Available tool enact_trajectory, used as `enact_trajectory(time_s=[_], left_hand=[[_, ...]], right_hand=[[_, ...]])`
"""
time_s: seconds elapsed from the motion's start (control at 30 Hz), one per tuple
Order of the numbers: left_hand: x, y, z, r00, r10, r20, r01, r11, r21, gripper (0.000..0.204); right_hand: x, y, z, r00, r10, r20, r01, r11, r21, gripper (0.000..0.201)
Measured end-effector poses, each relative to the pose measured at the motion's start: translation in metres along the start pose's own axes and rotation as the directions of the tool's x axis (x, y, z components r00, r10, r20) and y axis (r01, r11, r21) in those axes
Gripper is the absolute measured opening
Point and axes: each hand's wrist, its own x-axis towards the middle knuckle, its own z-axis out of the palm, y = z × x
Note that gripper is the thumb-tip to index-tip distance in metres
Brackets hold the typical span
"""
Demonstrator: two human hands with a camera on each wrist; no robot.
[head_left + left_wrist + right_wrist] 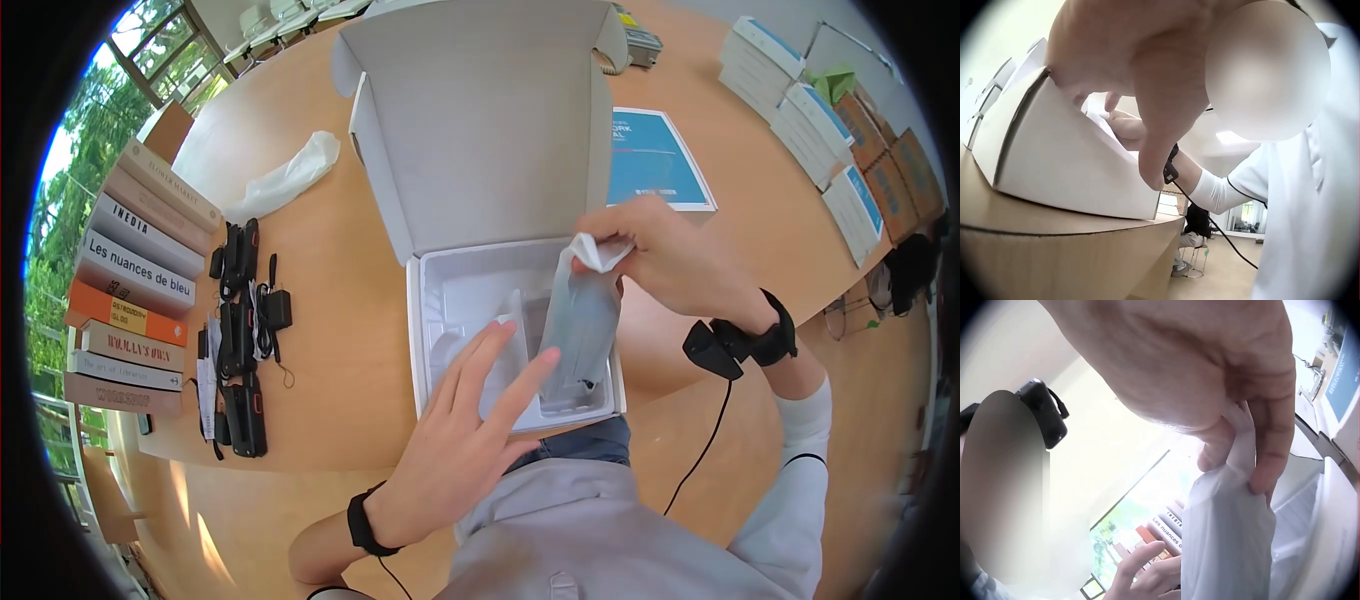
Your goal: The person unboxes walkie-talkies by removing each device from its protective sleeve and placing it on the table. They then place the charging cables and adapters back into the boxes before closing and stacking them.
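Broadly, wooden worktop (pixel 330 400) w/ rounded edge, person seated at near side. Centre: white box (pixel 480 130), lid flipped up & back, white moulded tray (pixel 445 300) inside the lower half.

Left of box: stack of books (pixel 130 290) lying spines out, one reads "Les nuances de bleu". Between books & box: row of black handheld devices (pixel 240 340) w/ cables, plus an empty clear bag (pixel 285 180) further back. Right of lid: blue booklet (pixel 650 160) flat on worktop. Far right edge: row of white boxes (pixel 800 110), then brown cartons (pixel 885 150).

Bagged device (pixel 580 330): dark unit in translucent plastic sleeve, standing tilted in right part of tray, lower end down in the tray recess, top end raised.

Right hand (pixel 670 255): pinching the crumpled top of the sleeve, thumb & fingers closed on the plastic; right wrist view confirms grip.

Left hand (pixel 470 420): fingers straight, spread over the tray, fingertips just beside lower part of bagged device; grasping nothing. Contact w/ sleeve can't tell.
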Motion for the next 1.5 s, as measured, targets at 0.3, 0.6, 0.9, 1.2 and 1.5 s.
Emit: enact_trajectory(time_s=[0.3, 0.6, 0.9, 1.2, 1.5], left_hand=[[0.011, 0.002, 0.005, 0.992, 0.081, 0.097, -0.102, 0.964, 0.246, 0.086], [0.016, -0.002, 0.021, 0.977, 0.18, 0.117, -0.212, 0.896, 0.391, 0.069], [0.018, 0.001, 0.014, 0.98, 0.159, 0.12, -0.195, 0.886, 0.42, 0.067], [-0.017, -0.033, -0.133, 0.968, -0.205, -0.147, 0.231, 0.954, 0.19, 0.05], [-0.013, -0.289, -0.282, 0.608, -0.732, -0.307, 0.775, 0.465, 0.427, 0.071]], right_hand=[[-0.007, 0.006, 0.052, 0.954, -0.3, 0.022, 0.265, 0.806, -0.529, 0.034], [-0.033, -0.031, 0.047, 0.923, -0.381, -0.046, 0.249, 0.686, -0.684, 0.049], [0.0, 0.0, 0.056, 0.974, -0.194, 0.113, 0.223, 0.777, -0.589, 0.053], [0.002, 0.005, 0.054, 0.966, -0.205, 0.16, 0.259, 0.697, -0.668, 0.048], [-0.03, -0.026, 0.053, 0.935, -0.354, -0.035, 0.264, 0.757, -0.598, 0.046]])
